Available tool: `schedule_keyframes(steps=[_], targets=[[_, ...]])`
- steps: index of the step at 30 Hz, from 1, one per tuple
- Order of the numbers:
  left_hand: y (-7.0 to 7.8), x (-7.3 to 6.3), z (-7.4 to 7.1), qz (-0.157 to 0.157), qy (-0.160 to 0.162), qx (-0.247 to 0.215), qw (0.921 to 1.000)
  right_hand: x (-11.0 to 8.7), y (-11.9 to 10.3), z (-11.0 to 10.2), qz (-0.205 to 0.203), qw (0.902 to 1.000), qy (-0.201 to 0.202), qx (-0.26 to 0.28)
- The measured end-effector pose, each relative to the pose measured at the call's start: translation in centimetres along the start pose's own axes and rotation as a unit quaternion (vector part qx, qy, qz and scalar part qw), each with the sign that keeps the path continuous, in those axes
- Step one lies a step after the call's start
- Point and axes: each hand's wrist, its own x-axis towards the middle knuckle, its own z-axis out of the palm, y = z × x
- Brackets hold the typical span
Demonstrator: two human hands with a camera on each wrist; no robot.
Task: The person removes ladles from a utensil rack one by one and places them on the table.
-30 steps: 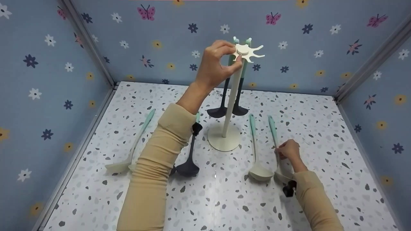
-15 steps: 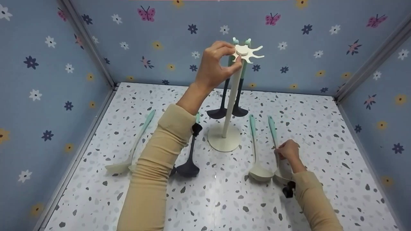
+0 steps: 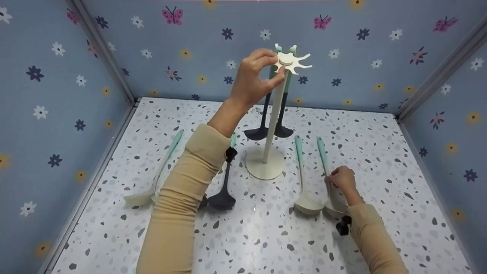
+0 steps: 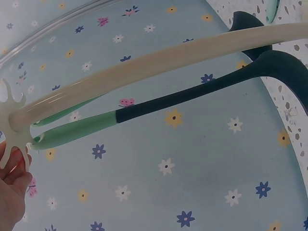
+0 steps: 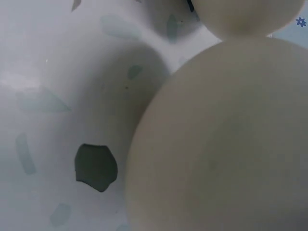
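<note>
A cream utensil stand rises from a round base, with a ring of curved hooks at its top. My left hand pinches that hook top between thumb and fingers. Two dark ladles with mint-green handles hang from hooks on the far side. At the right, my right hand pinches the shaft of a cream ladle with a mint handle, its bowl toward the person. Bowl surfaces fill much of the right wrist view, where the held ladle's bowl hides the fingers.
Another cream ladle lies just left of the held one. A dark ladle and a cream utensil lie left of the stand; the left sleeve partly covers others there. Patterned panels enclose the speckled table.
</note>
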Motion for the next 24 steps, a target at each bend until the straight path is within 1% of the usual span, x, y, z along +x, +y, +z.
schedule_keyframes(steps=[3, 7, 11, 13, 16, 20, 24], targets=[[0.1, 0.0, -0.1, -0.006, -0.012, 0.007, 0.9999, 0.0, 0.0, -0.1, 0.008, 0.9999, -0.006, -0.006], [0.4, 0.1, -0.3, -0.021, -0.034, 0.034, 0.9986, 0.1, -0.1, -0.2, 0.014, 0.9998, -0.011, -0.009], [0.8, 0.2, -0.5, -0.041, -0.064, 0.069, 0.9947, 0.0, -0.2, -0.2, 0.018, 0.9997, -0.014, -0.003], [1.0, 0.3, -0.5, -0.051, -0.077, 0.083, 0.9923, -0.1, -0.3, -0.3, 0.013, 0.9998, -0.013, -0.003], [1.3, 0.4, -0.6, -0.060, -0.092, 0.095, 0.9894, -0.2, -0.4, -0.7, -0.010, 0.9999, -0.005, -0.004], [1.5, 0.5, -0.8, -0.063, -0.101, 0.106, 0.9872, -0.6, -1.0, -1.5, -0.068, 0.9974, 0.022, -0.004], [1.7, 0.7, -0.9, -0.059, -0.105, 0.113, 0.9863, -1.2, -2.3, -2.4, -0.122, 0.9912, 0.050, 0.013]])
